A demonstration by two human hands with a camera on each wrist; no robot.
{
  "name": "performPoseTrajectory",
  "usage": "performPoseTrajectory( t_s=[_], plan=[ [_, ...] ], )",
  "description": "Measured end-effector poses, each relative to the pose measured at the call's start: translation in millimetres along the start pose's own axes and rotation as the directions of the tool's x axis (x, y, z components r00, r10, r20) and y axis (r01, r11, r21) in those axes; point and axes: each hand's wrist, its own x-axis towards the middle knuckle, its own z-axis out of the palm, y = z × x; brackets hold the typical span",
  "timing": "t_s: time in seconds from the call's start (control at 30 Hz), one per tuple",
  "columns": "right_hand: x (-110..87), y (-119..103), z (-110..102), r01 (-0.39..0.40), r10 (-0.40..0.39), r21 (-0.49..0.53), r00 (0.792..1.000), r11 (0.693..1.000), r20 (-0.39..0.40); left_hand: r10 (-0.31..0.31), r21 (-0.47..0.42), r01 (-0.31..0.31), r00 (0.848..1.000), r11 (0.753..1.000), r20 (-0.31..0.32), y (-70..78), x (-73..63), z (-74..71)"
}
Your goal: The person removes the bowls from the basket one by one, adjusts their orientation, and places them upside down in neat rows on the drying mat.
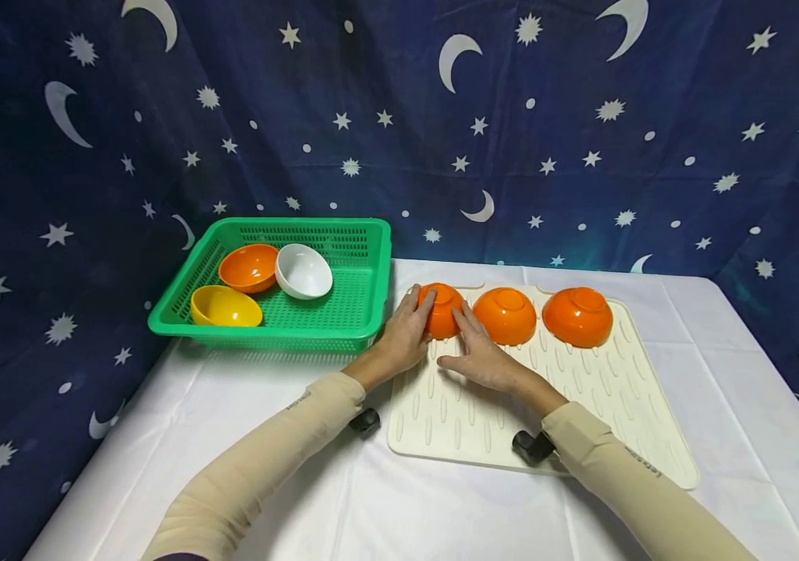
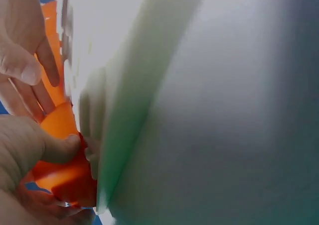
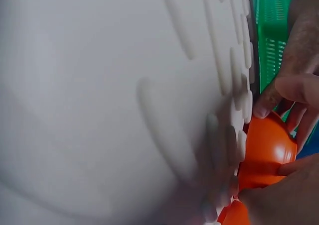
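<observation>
Beige sleeves (image 1: 266, 460) down low, cream mat (image 1: 441, 413) beyond. Mid-frame: left hand (image 1: 406, 327) gripping upside-down orange bowl (image 1: 445, 319), right hand (image 1: 482, 354) just touching it, fingers pretty straight, thumb off. Two matching bowls (image 1: 505, 319) further right, green basket (image 1: 315, 336) left of centre, starry cloth (image 1: 406, 78) up top.

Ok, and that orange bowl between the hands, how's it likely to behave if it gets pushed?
The orange bowl is probably stiff, since its wall looks smooth and evenly rounded. Its glossy highlights suggest it could be slippery. Upside down on the mat, it seems likelier to slide or catch on the ridges than roll.
</observation>
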Motion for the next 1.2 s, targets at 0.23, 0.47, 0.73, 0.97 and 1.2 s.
performPoseTrajectory(
  t_s=[0.23, 0.47, 0.73, 0.97, 1.2],
  plan=[
    [-1.9, 1, 0, 0.026, -0.026, -0.031, 1.0, 0.999, 0.0, -0.028, -0.002, 0.028, 1.0, 1.0, -0.013, 1.7, 1.9, 0.4],
    [-4.8, 1, -4, 0.037, -0.037, 0.004, 0.999, 0.999, -0.005, -0.015, -0.005, 0.015, 1.0, 1.0, -0.006, 2.0, 1.3, -0.8],
    [-30.6, 9, -7, 0.064, -0.055, 0.151, 0.996, 0.986, -0.063, 0.049, -0.012, -0.05, 0.995, 0.999, -0.091, 8.0, -9.3, -0.5],
    [-62.6, 5, -5, 0.129, -0.109, 0.163, 0.986, 0.978, -0.125, 0.222, 0.03, -0.221, 0.944, 0.975, -0.244, 28.4, -36.7, -5.5],
    [-90.7, 9, -5, 0.157, -0.15, 0.048, 0.98, 0.986, -0.133, 0.294, 0.012, -0.297, 0.935, 0.955, -0.197, 29.9, -84.9, -13.3]
  ],
)
